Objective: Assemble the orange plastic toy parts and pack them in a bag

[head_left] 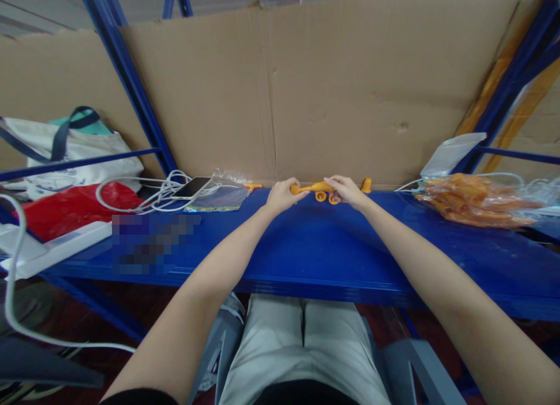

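My left hand [282, 197] is closed on the left end of a long orange plastic piece [319, 187], with the thumb along its rounded tip. The other end is gripped by my right hand [345, 191], whose fingers partly cover it. I hold the piece level, near the cardboard at the back of the blue shelf. Just under it are a round orange ring-shaped part [321, 196] and a second one, partly hidden by my right fingers. An orange elbow-like part [366, 185] stands right of my right hand. Left of my left hand lies a small orange T-shaped part [252, 187].
A blue metal shelf [306, 253] spans the front, backed by a cardboard sheet [341, 84]. On the right lies a clear bag of orange parts [476, 203]. Leftward are a phone [192, 188], white cables [168, 198], a red bag [83, 206] and a white tote [87, 157].
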Demonstrator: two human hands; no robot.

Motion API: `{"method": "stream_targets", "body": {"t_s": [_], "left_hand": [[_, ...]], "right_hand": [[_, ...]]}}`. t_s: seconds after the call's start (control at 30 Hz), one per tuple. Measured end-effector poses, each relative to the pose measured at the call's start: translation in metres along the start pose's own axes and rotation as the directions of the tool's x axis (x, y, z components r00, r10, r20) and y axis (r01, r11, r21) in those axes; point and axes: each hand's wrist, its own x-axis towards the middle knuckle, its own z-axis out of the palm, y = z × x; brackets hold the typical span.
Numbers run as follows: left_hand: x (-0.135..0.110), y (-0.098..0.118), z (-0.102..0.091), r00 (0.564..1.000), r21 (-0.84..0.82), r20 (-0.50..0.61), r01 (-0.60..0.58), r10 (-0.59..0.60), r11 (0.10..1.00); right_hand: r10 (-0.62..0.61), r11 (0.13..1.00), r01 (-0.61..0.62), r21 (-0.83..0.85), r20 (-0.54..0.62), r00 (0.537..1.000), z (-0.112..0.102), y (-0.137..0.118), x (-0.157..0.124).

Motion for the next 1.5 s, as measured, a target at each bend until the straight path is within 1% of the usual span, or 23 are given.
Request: {"method": "stream_targets", "body": {"t_s": [0.1,0.2,0.33,0.5,0.77,0.93,1.1,1.23,1.37,1.5], "left_hand": [[0.000,-0.003,-0.002,1.000,-0.026,0.015,0.017,-0.017,1.000],[-0.001,-0.005,-0.002,0.999,-0.029,0.035,0.021,-0.020,0.999],[0.000,-0.008,-0.001,0.999,0.009,0.032,0.023,-0.023,1.000],[0.001,-0.011,0.001,1.000,0.075,0.000,-0.017,0.018,0.997],[-0.001,-0.006,-0.001,0.999,0.123,-0.007,-0.034,0.035,0.992],[-0.002,-0.002,-0.002,0.997,0.137,-0.017,-0.077,0.080,0.988],[-0.002,0.000,-0.003,0.999,0.131,0.006,-0.054,0.053,0.990],[-0.002,-0.002,-0.002,0.998,0.118,0.007,-0.058,0.058,0.991],[-0.001,-0.002,0.000,0.998,0.126,0.006,-0.061,0.061,0.990],[-0.001,-0.002,0.001,0.999,0.128,0.017,-0.050,0.048,0.991]], "right_hand": [[0.022,0.997,-0.027,0.071,0.071,0.997,-0.003,0.000,-0.001],[0.002,0.997,-0.011,0.074,0.125,0.992,-0.005,0.002,0.001],[-0.007,0.997,-0.004,0.077,0.135,0.991,-0.006,0.003,0.002],[0.024,0.996,-0.037,0.087,0.146,0.989,-0.006,0.000,0.000],[0.062,0.995,-0.070,0.065,0.125,0.990,-0.006,-0.002,-0.002],[0.108,0.993,-0.112,0.027,0.114,0.988,-0.004,-0.001,-0.002],[0.149,0.988,-0.152,0.021,0.104,0.983,-0.001,-0.001,-0.004],[0.164,0.986,-0.166,0.019,0.097,0.982,-0.001,0.000,-0.003],[0.169,0.984,-0.174,0.037,0.100,0.980,-0.001,0.002,-0.001],[0.181,0.978,-0.186,0.096,0.063,0.982,-0.001,0.003,0.001]]}}
